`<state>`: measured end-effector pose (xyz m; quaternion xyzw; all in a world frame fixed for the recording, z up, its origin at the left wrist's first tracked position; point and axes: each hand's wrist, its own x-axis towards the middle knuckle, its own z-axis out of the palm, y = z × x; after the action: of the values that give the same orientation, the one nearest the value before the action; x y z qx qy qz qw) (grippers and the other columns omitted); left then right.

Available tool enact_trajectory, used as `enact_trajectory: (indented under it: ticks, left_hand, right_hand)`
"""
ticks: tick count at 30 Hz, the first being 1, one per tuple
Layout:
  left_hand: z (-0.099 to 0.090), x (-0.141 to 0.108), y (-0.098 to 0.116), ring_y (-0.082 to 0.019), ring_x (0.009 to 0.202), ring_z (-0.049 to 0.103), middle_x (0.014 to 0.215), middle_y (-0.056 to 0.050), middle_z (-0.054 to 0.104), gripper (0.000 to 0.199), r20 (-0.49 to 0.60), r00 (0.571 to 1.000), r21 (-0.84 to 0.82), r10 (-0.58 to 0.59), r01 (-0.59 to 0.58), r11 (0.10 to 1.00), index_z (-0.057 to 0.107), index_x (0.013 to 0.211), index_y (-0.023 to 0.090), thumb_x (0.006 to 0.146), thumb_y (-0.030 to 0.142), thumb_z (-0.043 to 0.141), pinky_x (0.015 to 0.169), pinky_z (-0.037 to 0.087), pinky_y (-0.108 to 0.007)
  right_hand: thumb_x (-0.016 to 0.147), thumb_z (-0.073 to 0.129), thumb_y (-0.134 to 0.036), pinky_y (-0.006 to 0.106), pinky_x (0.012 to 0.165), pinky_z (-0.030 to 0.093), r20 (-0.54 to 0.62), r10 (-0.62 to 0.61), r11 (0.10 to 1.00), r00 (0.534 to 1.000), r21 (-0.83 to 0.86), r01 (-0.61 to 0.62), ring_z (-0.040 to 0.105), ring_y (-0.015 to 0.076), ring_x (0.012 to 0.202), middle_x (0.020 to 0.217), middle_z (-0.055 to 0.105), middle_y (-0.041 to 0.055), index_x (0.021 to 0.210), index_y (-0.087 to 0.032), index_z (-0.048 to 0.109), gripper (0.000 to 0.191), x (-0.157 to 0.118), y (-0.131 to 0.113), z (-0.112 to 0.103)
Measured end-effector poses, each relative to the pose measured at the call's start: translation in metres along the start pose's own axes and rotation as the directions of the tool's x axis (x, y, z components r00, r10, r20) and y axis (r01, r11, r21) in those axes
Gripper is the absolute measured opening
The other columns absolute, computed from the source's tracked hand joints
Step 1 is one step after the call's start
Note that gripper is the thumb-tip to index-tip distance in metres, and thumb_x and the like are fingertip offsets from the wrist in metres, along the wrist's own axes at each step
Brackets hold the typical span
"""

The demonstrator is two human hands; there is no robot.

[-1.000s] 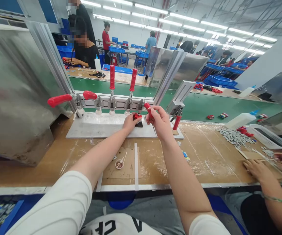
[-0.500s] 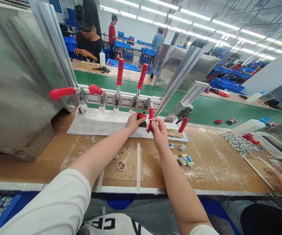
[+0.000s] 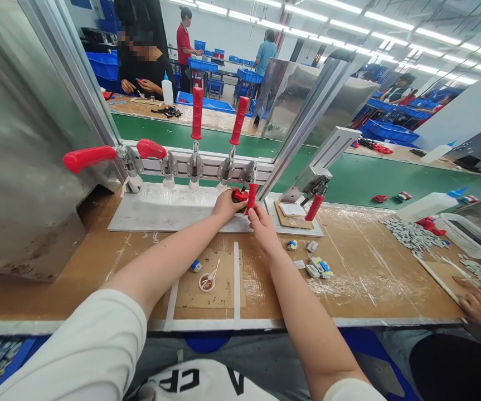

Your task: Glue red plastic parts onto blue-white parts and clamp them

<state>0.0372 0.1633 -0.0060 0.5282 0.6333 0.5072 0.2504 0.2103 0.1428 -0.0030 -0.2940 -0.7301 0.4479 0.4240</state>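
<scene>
Swung lower than a second ago, the ribbed red clamp handle (image 3: 252, 194) is pinched near its tip by the right hand's (image 3: 264, 227) closed fingers, the left hand's (image 3: 226, 206) curled fingers gripping a glossy red piece (image 3: 241, 195) above the flat metal plate (image 3: 160, 214).

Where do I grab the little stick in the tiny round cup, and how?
I'd pinch the free upper end of the stick from above with two fingertips. It leans out past the rim of the cup, pointing toward the clamps, so that end looks easy to reach, while the lower end sits in the dark stuff.
</scene>
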Motion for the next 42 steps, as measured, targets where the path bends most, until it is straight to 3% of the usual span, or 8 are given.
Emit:
enact_trajectory:
  ticks: [8, 12, 19, 22, 28, 32, 36, 42]
  left_hand:
    - [-0.025, -0.012, 0.015, -0.03, 0.131, 0.067, 0.143, -0.016, 0.07, 0.069, 0.173, 0.985, 0.084, 0.0, -0.014, 0.996, 0.063, 0.143, 0.011, 0.078, 0.024, 0.083, 0.115, 0.049, -0.038]
    - [-0.085, -0.052, 0.031, -0.032, 0.149, 0.052, 0.161, -0.015, 0.056, 0.066, 0.367, 0.93, 0.266, 0.016, -0.122, 0.956, 0.062, 0.15, 0.015, 0.091, 0.042, 0.074, 0.126, 0.039, -0.044]
    - [-0.181, -0.153, 0.053, -0.026, 0.119, 0.069, 0.13, -0.007, 0.075, 0.046, 0.68, 0.731, 0.38, -0.057, -0.285, 0.88, 0.075, 0.129, 0.027, 0.097, 0.059, 0.069, 0.105, 0.053, -0.039]
    - [-0.185, -0.182, 0.045, -0.028, 0.12, 0.068, 0.129, -0.008, 0.074, 0.044, 0.676, 0.737, 0.431, -0.027, -0.365, 0.825, 0.076, 0.128, 0.027, 0.103, 0.059, 0.06, 0.107, 0.051, -0.04]
    - [-0.175, -0.177, 0.037, -0.025, 0.106, 0.071, 0.119, -0.007, 0.074, 0.039, 0.425, 0.897, 0.486, 0.119, -0.337, 0.806, 0.078, 0.114, 0.027, 0.105, 0.058, 0.056, 0.094, 0.055, -0.036]
    - [-0.149, -0.152, 0.038, -0.025, 0.101, 0.072, 0.114, -0.008, 0.075, 0.037, 0.412, 0.884, 0.485, 0.221, -0.418, 0.768, 0.077, 0.105, 0.025, 0.105, 0.052, 0.053, 0.092, 0.056, -0.037]
    - [-0.127, -0.141, 0.034, -0.026, 0.098, 0.073, 0.11, -0.008, 0.078, 0.034, 0.464, 0.875, 0.531, 0.137, -0.399, 0.748, 0.076, 0.104, 0.023, 0.104, 0.041, 0.048, 0.088, 0.057, -0.039]
    - [-0.156, -0.161, 0.051, -0.026, 0.105, 0.073, 0.116, -0.008, 0.078, 0.033, 0.34, 0.934, 0.598, 0.11, -0.305, 0.741, 0.074, 0.114, 0.023, 0.106, 0.042, 0.049, 0.093, 0.057, -0.04]
  right_hand:
    - [0.103, 0.056, -0.062, 0.033, 0.077, 0.048, -0.165, -0.05, 0.982, 0.985, -0.19, 0.018, 0.053, 0.018, 0.079, 0.099, 0.061, 0.0033, 0.127, -0.019, 0.059, 0.049, 0.011, 0.026, 0.013]
    - [0.101, 0.067, -0.057, 0.029, 0.064, 0.042, -0.238, -0.025, 0.989, 0.971, -0.15, -0.012, 0.046, 0.0137, 0.065, 0.095, 0.055, -0.0012, 0.135, -0.025, 0.056, 0.048, 0.0, 0.016, 0.014]
    - [0.107, 0.059, -0.052, 0.029, 0.066, 0.044, -0.239, -0.163, 0.986, 0.957, -0.016, 0.164, 0.053, 0.0156, 0.072, 0.085, 0.055, -0.0001, 0.113, -0.023, 0.064, 0.03, -0.023, -0.019, 0.021]
    - [0.107, 0.058, -0.05, 0.028, 0.067, 0.045, -0.147, -0.163, 0.987, 0.976, -0.039, 0.159, 0.056, 0.0156, 0.072, 0.086, 0.061, 0.0003, 0.116, -0.022, 0.064, 0.03, -0.029, -0.024, 0.029]
    - [0.111, 0.058, -0.041, 0.028, 0.079, 0.047, 0.248, -0.269, 0.934, 0.931, -0.17, 0.315, 0.062, 0.0149, 0.079, 0.104, 0.072, 0.0038, 0.117, -0.018, 0.07, 0.026, -0.03, -0.031, 0.033]
    - [0.111, 0.064, -0.038, 0.028, 0.085, 0.046, 0.458, -0.237, 0.888, 0.857, -0.255, 0.382, 0.068, 0.0183, 0.101, 0.119, 0.072, 0.0047, 0.125, -0.021, 0.071, 0.023, -0.029, -0.034, 0.032]
    - [0.109, 0.067, -0.026, 0.03, 0.088, 0.048, 0.562, -0.215, 0.851, 0.798, -0.292, 0.436, 0.068, 0.0219, 0.11, 0.12, 0.072, 0.0063, 0.125, -0.021, 0.072, 0.018, -0.027, -0.026, 0.028]
    - [0.106, 0.055, -0.01, 0.036, 0.092, 0.05, 0.606, -0.227, 0.828, 0.762, -0.292, 0.479, 0.068, 0.0245, 0.108, 0.118, 0.074, 0.0091, 0.121, -0.019, 0.075, 0.027, -0.026, -0.02, 0.02]
